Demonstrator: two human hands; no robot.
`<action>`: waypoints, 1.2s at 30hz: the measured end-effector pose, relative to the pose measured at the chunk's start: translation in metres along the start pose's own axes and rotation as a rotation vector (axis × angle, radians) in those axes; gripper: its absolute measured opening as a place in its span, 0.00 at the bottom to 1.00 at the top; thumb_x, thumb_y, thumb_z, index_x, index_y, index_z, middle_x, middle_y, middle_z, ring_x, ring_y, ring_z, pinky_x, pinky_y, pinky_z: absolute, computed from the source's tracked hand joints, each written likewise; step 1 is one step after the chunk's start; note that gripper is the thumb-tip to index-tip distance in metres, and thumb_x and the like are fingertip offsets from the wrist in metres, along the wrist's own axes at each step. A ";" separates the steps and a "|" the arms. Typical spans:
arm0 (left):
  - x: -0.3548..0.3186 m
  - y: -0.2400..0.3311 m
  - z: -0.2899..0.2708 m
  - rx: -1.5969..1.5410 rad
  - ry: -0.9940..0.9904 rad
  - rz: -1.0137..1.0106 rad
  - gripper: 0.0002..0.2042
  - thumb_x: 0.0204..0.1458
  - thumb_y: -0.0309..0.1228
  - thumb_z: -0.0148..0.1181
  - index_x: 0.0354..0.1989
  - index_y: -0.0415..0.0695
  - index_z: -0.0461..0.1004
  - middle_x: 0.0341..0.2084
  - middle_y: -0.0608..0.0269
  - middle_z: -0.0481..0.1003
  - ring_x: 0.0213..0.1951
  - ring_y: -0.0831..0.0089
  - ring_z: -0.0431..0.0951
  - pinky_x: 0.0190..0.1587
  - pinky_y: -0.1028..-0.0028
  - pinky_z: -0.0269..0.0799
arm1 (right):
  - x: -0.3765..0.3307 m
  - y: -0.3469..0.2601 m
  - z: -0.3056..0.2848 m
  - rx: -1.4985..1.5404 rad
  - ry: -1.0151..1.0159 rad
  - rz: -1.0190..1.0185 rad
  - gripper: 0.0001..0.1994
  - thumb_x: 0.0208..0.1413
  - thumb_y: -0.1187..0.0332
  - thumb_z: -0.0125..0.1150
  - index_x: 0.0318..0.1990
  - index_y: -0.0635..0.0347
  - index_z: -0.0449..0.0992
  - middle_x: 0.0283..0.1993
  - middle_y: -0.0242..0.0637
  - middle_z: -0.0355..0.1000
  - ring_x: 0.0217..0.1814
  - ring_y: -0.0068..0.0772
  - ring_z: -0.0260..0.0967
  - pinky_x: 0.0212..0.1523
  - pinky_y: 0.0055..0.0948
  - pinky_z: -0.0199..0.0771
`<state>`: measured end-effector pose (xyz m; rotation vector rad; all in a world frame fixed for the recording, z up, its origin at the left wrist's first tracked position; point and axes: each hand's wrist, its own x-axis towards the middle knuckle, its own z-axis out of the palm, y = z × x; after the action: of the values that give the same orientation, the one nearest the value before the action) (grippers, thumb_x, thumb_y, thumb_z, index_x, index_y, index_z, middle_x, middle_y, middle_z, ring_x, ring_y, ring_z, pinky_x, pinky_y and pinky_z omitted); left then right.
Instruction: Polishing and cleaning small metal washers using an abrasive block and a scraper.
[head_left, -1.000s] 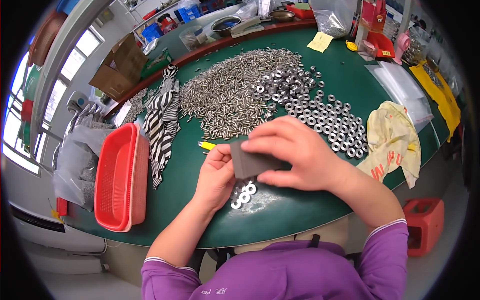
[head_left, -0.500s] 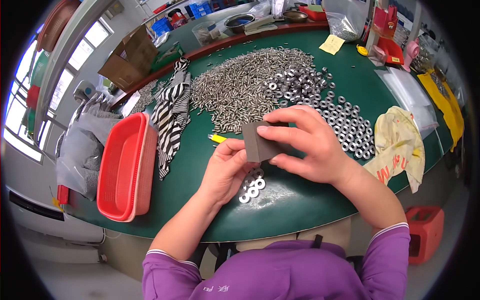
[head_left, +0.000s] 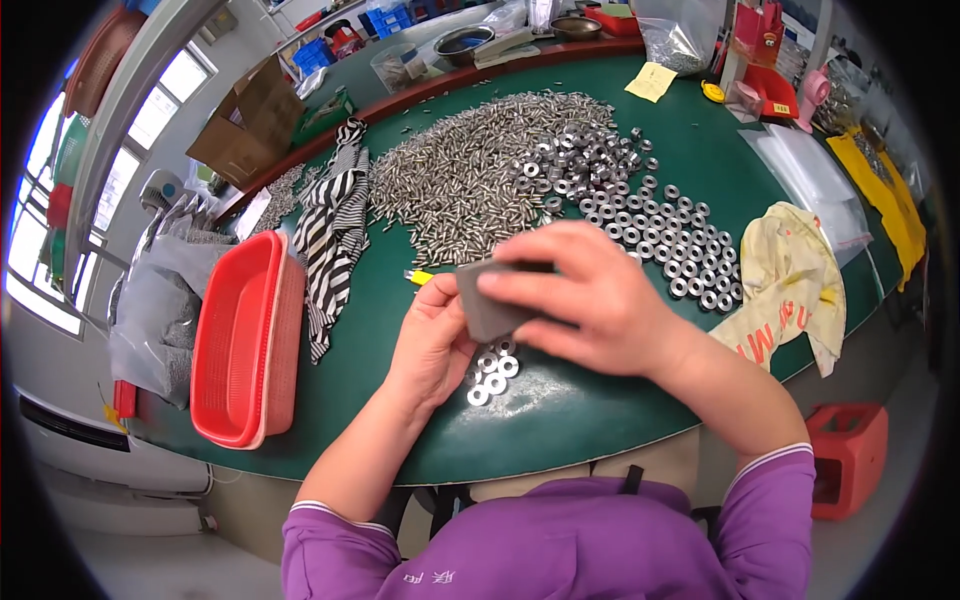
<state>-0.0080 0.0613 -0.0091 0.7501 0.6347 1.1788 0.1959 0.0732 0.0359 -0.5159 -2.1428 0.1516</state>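
My right hand (head_left: 590, 300) grips a flat dark grey block (head_left: 487, 302) above the green table (head_left: 600, 420). My left hand (head_left: 432, 345) rests on the table just left of the block, fingers curled against its edge; what it holds, if anything, is hidden. Several loose metal washers (head_left: 492, 366) lie under and just below the block. A big heap of small metal pins (head_left: 470, 180) and a spread of washers (head_left: 640, 220) lie farther back. A yellow-handled tool (head_left: 418, 277) pokes out left of the block.
A red plastic basket (head_left: 245, 340) stands at the left table edge beside a black-and-white striped cloth (head_left: 335, 230). A yellow cloth (head_left: 785, 285) lies at right, a red stool (head_left: 850, 455) below it. Boxes, bowls and bags crowd the far edge.
Both hands and the block stay together over the loose washers; my right hand has shifted slightly over the block. The view has tilted a little.
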 end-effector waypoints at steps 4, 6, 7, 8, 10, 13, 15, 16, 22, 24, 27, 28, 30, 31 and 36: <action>0.000 0.004 0.000 0.070 -0.049 -0.011 0.09 0.52 0.29 0.59 0.40 0.43 0.70 0.38 0.62 0.73 0.41 0.72 0.75 0.45 0.72 0.73 | 0.002 -0.004 0.003 0.053 -0.006 -0.100 0.23 0.37 0.70 0.66 0.47 0.54 0.74 0.48 0.39 0.67 0.46 0.41 0.67 0.47 0.38 0.68; -0.004 0.002 -0.007 0.089 -0.075 0.019 0.09 0.52 0.29 0.58 0.39 0.43 0.69 0.38 0.63 0.73 0.40 0.73 0.74 0.46 0.72 0.72 | 0.001 0.013 -0.007 -0.034 0.011 -0.029 0.23 0.35 0.72 0.66 0.46 0.54 0.74 0.48 0.41 0.68 0.47 0.42 0.67 0.47 0.40 0.67; -0.003 0.001 -0.004 0.086 -0.076 0.015 0.09 0.52 0.29 0.58 0.39 0.43 0.69 0.38 0.63 0.73 0.40 0.73 0.74 0.46 0.72 0.72 | 0.001 0.016 -0.009 -0.060 0.023 -0.009 0.23 0.35 0.72 0.66 0.45 0.54 0.74 0.48 0.40 0.68 0.46 0.42 0.67 0.47 0.39 0.67; -0.003 0.001 0.001 0.078 -0.034 0.002 0.08 0.52 0.29 0.59 0.39 0.43 0.69 0.38 0.62 0.73 0.40 0.73 0.75 0.45 0.72 0.73 | 0.000 0.013 -0.006 -0.011 0.019 -0.043 0.23 0.35 0.71 0.66 0.46 0.53 0.74 0.48 0.40 0.68 0.46 0.42 0.67 0.47 0.38 0.67; -0.001 0.001 0.004 0.065 0.041 -0.075 0.08 0.51 0.27 0.59 0.39 0.43 0.69 0.38 0.61 0.73 0.40 0.73 0.75 0.44 0.72 0.74 | -0.001 -0.002 0.003 0.088 -0.006 -0.119 0.23 0.37 0.70 0.66 0.47 0.53 0.75 0.47 0.39 0.67 0.46 0.42 0.67 0.47 0.37 0.68; -0.003 0.004 -0.006 0.053 -0.042 0.027 0.08 0.52 0.27 0.58 0.39 0.41 0.69 0.37 0.59 0.74 0.38 0.73 0.75 0.43 0.75 0.73 | 0.003 0.012 -0.002 -0.040 0.011 -0.042 0.24 0.37 0.71 0.66 0.48 0.54 0.74 0.49 0.38 0.67 0.48 0.42 0.66 0.49 0.38 0.67; -0.003 0.007 -0.001 0.088 -0.087 0.029 0.07 0.53 0.26 0.57 0.39 0.41 0.70 0.37 0.60 0.74 0.38 0.74 0.75 0.43 0.76 0.72 | -0.005 0.032 -0.016 -0.224 0.057 0.040 0.24 0.36 0.73 0.65 0.48 0.54 0.74 0.50 0.38 0.68 0.49 0.43 0.66 0.50 0.38 0.66; -0.004 0.007 0.001 0.067 -0.077 0.037 0.07 0.53 0.26 0.57 0.39 0.41 0.70 0.38 0.60 0.74 0.38 0.74 0.75 0.44 0.76 0.72 | -0.007 0.033 -0.019 -0.185 0.068 0.112 0.25 0.35 0.73 0.66 0.47 0.54 0.74 0.49 0.38 0.68 0.49 0.42 0.66 0.50 0.38 0.66; -0.002 0.002 0.005 0.065 0.024 0.015 0.08 0.53 0.27 0.57 0.40 0.43 0.69 0.38 0.63 0.74 0.39 0.75 0.75 0.44 0.75 0.73 | -0.002 0.005 0.003 0.046 0.022 -0.059 0.24 0.34 0.72 0.66 0.46 0.53 0.73 0.47 0.37 0.67 0.48 0.43 0.65 0.48 0.37 0.67; -0.001 0.003 0.001 0.087 -0.028 0.024 0.07 0.52 0.27 0.57 0.39 0.43 0.70 0.37 0.62 0.75 0.37 0.75 0.76 0.43 0.76 0.73 | -0.001 0.008 0.003 0.036 0.015 -0.064 0.24 0.35 0.72 0.66 0.47 0.53 0.73 0.47 0.38 0.67 0.48 0.42 0.65 0.48 0.37 0.67; -0.003 0.006 -0.001 0.136 -0.086 0.067 0.06 0.53 0.25 0.57 0.38 0.42 0.70 0.36 0.60 0.75 0.36 0.73 0.76 0.42 0.76 0.73 | -0.004 0.023 -0.008 -0.109 0.067 0.023 0.25 0.34 0.74 0.65 0.47 0.53 0.74 0.48 0.38 0.68 0.48 0.42 0.66 0.49 0.37 0.67; -0.003 0.006 0.000 0.136 -0.086 0.066 0.06 0.53 0.25 0.57 0.38 0.42 0.70 0.36 0.60 0.75 0.36 0.73 0.76 0.42 0.76 0.73 | -0.007 0.029 -0.010 -0.167 0.067 0.050 0.26 0.33 0.74 0.66 0.47 0.53 0.74 0.48 0.38 0.68 0.48 0.42 0.66 0.49 0.36 0.67; -0.003 0.007 0.001 0.100 -0.045 0.045 0.08 0.53 0.26 0.57 0.40 0.42 0.70 0.36 0.60 0.75 0.36 0.73 0.76 0.42 0.76 0.74 | -0.009 0.033 -0.010 -0.157 0.096 0.116 0.23 0.34 0.73 0.65 0.45 0.54 0.74 0.46 0.37 0.68 0.46 0.41 0.66 0.48 0.35 0.68; -0.002 0.006 -0.001 0.100 -0.044 0.046 0.08 0.53 0.26 0.57 0.40 0.42 0.70 0.36 0.60 0.75 0.36 0.73 0.76 0.42 0.76 0.74 | -0.008 0.032 -0.009 -0.159 0.114 0.110 0.23 0.35 0.73 0.65 0.45 0.53 0.74 0.45 0.36 0.68 0.46 0.41 0.66 0.48 0.35 0.68; 0.000 0.002 -0.001 0.077 -0.030 0.045 0.12 0.55 0.28 0.54 0.48 0.42 0.68 0.39 0.63 0.73 0.41 0.75 0.75 0.44 0.76 0.73 | -0.007 0.018 -0.002 -0.025 0.014 -0.017 0.25 0.35 0.71 0.67 0.47 0.53 0.73 0.49 0.38 0.68 0.49 0.42 0.66 0.49 0.39 0.66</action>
<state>-0.0098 0.0618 -0.0079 0.8494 0.6444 1.1870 0.2067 0.0866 0.0267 -0.5113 -2.1371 0.1109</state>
